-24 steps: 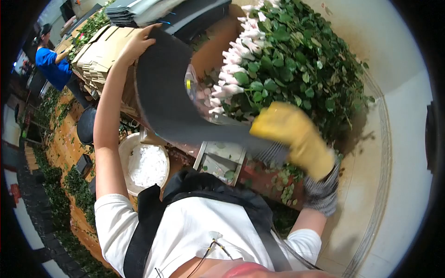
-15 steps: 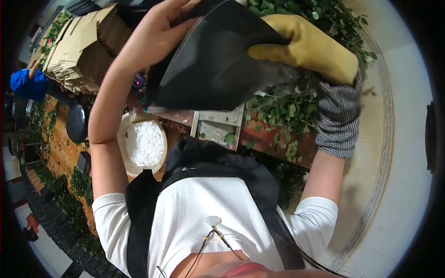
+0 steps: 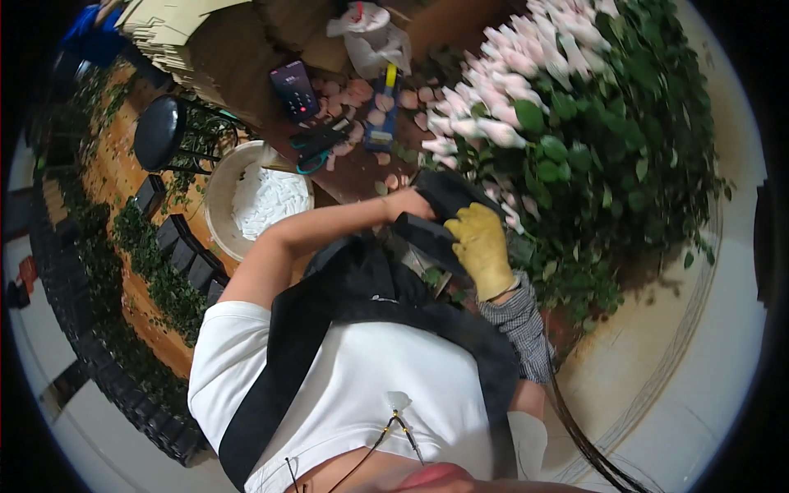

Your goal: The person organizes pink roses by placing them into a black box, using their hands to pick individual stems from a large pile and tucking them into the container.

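Holding a black apron [image 3: 436, 215], left hand [image 3: 408, 201] and gloved right hand [image 3: 481, 246] grip closed.

Single head-worn fisheye looked steeply down, close over the wearer's chest; table [image 3: 246, 66] toward 12 o'clock.

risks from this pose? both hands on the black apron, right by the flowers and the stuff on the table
1. The left hand and gloved right hand pull the black apron close to the pink flowers; a swing could knock off blooms or petals.
2. The apron could likely sweep the phone or scissors along the table.
3. The thick yellow glove may grip the fabric poorly.
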The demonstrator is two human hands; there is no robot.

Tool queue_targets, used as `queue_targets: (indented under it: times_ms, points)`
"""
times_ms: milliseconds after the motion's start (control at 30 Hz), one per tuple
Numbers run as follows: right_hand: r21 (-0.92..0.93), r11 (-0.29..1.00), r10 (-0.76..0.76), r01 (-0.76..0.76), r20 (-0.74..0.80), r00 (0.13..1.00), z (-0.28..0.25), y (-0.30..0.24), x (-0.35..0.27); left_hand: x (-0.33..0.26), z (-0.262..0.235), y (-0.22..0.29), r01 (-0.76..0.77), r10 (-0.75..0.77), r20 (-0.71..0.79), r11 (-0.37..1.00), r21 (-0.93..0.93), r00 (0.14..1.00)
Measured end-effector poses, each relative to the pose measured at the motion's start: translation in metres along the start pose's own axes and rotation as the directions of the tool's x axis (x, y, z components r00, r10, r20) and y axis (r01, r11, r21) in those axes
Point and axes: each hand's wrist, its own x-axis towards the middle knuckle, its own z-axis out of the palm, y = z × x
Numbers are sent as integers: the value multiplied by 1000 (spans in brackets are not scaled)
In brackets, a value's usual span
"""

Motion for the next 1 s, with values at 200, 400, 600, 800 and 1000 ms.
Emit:
queue_targets:
  times_ms: [200,400,600,800,1000]
  points:
    - [475,857,148,-200,144,978,-53,39,13,23,46,-8,4,152,-430,940,340,890]
    - [44,933,349,-358,130,928,2,70,53,17,38,-3,-8,63,-217,970,243,974]
    - [46,985,172,-169,-83,982,12,65,42,10,18,9,-19,92,-250,960,280,964]
    - [575,769,200,-279,197,960,9,-13,-41,14,4,15,-42,114,-232,955,293,966]
    - [390,854,267,-344,239,934,92,-17,-73,17,5,18,17,11,-67,914,406,998]
